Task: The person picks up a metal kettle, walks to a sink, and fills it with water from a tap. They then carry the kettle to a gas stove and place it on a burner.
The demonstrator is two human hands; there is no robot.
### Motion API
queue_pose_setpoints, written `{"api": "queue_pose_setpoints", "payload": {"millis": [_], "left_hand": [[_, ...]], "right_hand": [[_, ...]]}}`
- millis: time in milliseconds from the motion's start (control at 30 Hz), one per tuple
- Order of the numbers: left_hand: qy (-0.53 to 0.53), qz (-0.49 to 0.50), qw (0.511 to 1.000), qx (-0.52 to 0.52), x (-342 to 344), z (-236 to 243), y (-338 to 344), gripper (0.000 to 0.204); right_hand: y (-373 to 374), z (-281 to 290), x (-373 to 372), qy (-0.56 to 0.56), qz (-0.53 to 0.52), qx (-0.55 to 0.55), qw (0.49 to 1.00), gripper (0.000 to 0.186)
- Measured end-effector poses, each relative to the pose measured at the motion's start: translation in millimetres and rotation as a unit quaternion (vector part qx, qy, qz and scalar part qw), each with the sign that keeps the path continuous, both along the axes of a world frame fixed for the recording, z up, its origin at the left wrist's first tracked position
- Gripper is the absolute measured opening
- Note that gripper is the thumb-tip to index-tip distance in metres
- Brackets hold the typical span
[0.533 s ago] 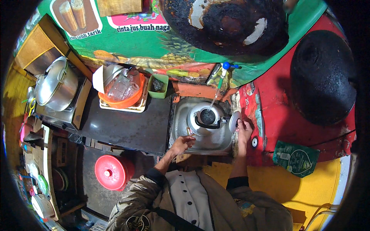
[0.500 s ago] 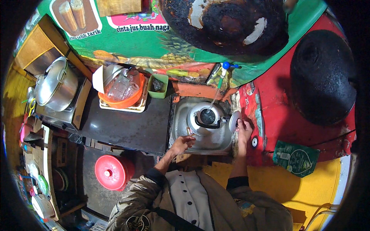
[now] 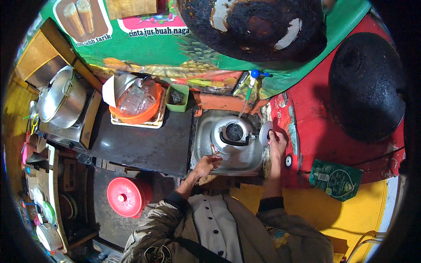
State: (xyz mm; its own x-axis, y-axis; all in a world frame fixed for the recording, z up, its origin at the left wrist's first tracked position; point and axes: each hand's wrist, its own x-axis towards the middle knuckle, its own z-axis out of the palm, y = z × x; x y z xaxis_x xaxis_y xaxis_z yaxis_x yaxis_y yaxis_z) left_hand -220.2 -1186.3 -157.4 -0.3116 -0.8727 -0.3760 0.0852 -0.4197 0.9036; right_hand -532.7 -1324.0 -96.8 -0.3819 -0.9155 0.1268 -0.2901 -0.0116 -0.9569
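Note:
A silver kettle (image 3: 222, 144) stands with its top uncovered in the metal sink (image 3: 250, 168), its dark handle (image 3: 234, 143) lowered toward me. Water from the tap (image 3: 251, 85) runs into its opening, and dark water shows inside. My right hand (image 3: 277, 144) grips the round kettle lid (image 3: 265, 133) by its knob, tilted beside the kettle at the sink's right edge. My left hand (image 3: 207, 165) hovers over the near left rim with curled fingers. A thin, short stick (image 3: 213, 149) shows at its fingertips; its kind is too small to make out.
On the dark counter (image 3: 144, 147) to the left are an orange basin (image 3: 136, 117) of clear glasses, a green tub (image 3: 177, 98) and a large pot (image 3: 66, 101) on a stove. Black woks (image 3: 368, 87) and a green pouch (image 3: 335, 179) are at right. A red lidded bucket (image 3: 125, 197) stands below.
The view has shifted slightly. Both hands keep nearly the same places, the lid stays beside the kettle, and water keeps running in.

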Motion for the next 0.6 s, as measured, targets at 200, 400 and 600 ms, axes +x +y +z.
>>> {"api": "queue_pose_setpoints", "payload": {"millis": [200, 400, 600], "left_hand": [[0.011, 0.010, 1.000, 0.003, -6, -3, 2, 0.029], [0.010, 0.001, 1.000, 0.017, -7, -2, 1, 0.028], [0.019, -0.002, 1.000, 0.022, -6, -4, 2, 0.030]], "right_hand": [[-13, 4, 4, 0.071, 0.022, -0.022, 0.997, 0.028], [-19, 5, 6, 0.104, 0.033, 0.011, 0.994, 0.030], [-21, 5, 10, 0.140, 0.031, 0.008, 0.990, 0.031]]}}
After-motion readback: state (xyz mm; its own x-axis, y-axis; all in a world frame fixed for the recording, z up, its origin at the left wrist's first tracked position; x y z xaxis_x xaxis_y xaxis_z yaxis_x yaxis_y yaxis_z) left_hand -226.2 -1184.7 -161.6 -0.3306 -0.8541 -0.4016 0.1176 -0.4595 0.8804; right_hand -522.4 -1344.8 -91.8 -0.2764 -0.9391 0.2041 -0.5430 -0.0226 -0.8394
